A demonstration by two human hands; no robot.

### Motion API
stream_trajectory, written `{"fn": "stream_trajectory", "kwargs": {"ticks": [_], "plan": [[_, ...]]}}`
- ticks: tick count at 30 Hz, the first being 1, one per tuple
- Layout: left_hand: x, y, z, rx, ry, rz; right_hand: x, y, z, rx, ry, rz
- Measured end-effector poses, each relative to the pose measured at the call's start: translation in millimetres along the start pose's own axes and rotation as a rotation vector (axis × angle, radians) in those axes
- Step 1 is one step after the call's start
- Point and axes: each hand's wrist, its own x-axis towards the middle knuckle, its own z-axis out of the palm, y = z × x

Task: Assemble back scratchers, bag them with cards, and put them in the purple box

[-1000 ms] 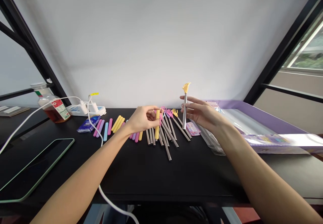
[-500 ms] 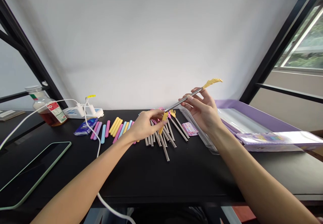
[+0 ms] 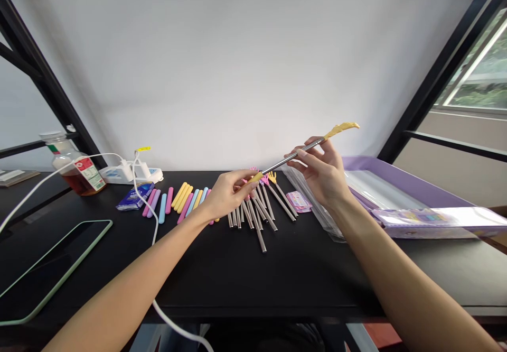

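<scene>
Above black table | left fingers pinch yellow handle — lower end hidden | right fingers grasp metal rod

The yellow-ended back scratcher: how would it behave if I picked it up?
The back scratcher is probably stiff, as its metal shaft runs straight between the left hand and right hand. Being slim, it looks fairly light. The smooth, shiny shaft may feel slippery.

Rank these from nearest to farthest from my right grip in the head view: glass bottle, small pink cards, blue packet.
1. Small pink cards: just below and left of your right grip.
2. Blue packet: over on the left.
3. Glass bottle: far left, beyond the packet.
</scene>
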Motion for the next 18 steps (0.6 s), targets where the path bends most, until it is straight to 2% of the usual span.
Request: {"fn": "stream_trajectory", "kwargs": {"ticks": [7, 10, 14, 18], "plan": [[-2, -5, -1.8, 0.259, 0.114, 0.229, 3, -2, -14, -0.114, -0.080, 0.009], [-3, -5, 1.2, 0.301, 0.146, 0.302, 1, 3, -18, -0.162, -0.124, 0.016], [-4, 1, 7.5, 0.296, 0.156, 0.336, -11, 14, -4, -0.208, -0.237, 0.051], [-2, 5, 2.6, 0.322, 0.113, 0.299, -15, 18, 10, -0.224, -0.225, 0.102]]}}
